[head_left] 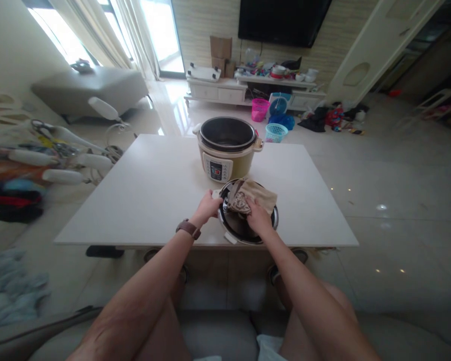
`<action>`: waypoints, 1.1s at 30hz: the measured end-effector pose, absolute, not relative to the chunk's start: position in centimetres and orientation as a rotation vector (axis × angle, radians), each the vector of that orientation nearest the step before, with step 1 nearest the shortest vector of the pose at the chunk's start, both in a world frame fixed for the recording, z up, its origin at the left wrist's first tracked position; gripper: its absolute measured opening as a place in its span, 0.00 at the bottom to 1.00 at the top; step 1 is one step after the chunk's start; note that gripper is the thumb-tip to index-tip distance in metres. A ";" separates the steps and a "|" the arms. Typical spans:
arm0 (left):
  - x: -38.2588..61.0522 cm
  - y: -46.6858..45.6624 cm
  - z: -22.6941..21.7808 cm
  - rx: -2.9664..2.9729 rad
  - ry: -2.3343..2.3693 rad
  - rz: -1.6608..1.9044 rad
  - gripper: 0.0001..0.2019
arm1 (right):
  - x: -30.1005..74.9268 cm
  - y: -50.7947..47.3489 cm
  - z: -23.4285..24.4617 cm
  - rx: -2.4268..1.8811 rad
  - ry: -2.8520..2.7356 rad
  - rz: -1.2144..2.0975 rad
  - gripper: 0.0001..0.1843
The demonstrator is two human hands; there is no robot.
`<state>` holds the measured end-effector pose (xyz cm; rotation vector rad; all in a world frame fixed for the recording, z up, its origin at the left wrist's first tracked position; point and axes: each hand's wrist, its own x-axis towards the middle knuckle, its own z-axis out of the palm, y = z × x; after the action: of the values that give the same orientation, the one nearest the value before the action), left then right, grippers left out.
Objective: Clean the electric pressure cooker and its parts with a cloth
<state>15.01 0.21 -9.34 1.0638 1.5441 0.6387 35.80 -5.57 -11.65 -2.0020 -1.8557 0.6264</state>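
A round pressure cooker lid [244, 228] with a shiny metal rim is held close to the table's front edge. My left hand [209, 206] grips its left edge, fingers closed around it. In my right hand [258, 216] is a beige and brown patterned cloth [261, 194], pressed onto the lid and covering its upper part. Just behind the lid stands an electric pressure cooker [229, 158], its top uncovered and its dark inner pot [228, 133] showing. A control panel on the cooker faces me.
All this is on a white table [143, 200]. Beyond it on the floor are a blue basket [276, 132] and a pink basket [260, 109]. A lamp with several white arms [93, 161] is at the left. Behind me is a grey sofa [218, 333].
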 end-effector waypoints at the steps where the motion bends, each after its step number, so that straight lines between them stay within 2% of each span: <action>1: 15.2 0.1 -9.3 1.055 1.535 0.648 0.22 | 35.5 -5.7 -11.8 -2.042 -1.878 0.634 0.44; 5: 15.7 -0.1 -9.1 1.059 1.505 0.697 0.17 | 34.4 -6.1 -11.8 -2.097 -1.905 0.659 0.43; 9: 15.7 -0.2 -9.2 1.099 1.491 0.719 0.15 | 34.4 -6.6 -10.6 -1.910 -2.049 0.730 0.38; 13: 15.5 -0.1 -9.1 1.065 1.514 0.717 0.14 | 37.2 -6.7 -9.6 -1.672 -2.206 1.003 0.31; 16: 15.4 0.0 -9.0 1.063 1.519 0.710 0.15 | 39.5 -6.5 -9.9 -1.672 -2.203 1.137 0.32; 20: 15.5 0.1 -9.0 1.094 1.495 0.704 0.16 | 40.2 -5.9 -11.1 -1.864 -2.044 0.852 0.39; 22: 15.7 0.0 -8.9 1.100 1.492 0.713 0.16 | 39.7 -5.7 -11.5 -1.969 -1.985 0.733 0.40; 28: 16.3 -0.3 -9.1 1.170 1.485 0.747 0.15 | 37.1 -6.3 -11.5 -1.983 -1.883 0.838 0.23; 33: 16.6 -0.2 -9.8 1.264 1.503 0.774 0.14 | 34.6 -5.5 -12.1 -1.760 -1.365 0.947 0.20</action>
<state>16.60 -0.20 -9.81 1.2642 1.5033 0.7735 34.59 -5.45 -12.14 -1.7596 -1.3645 0.9467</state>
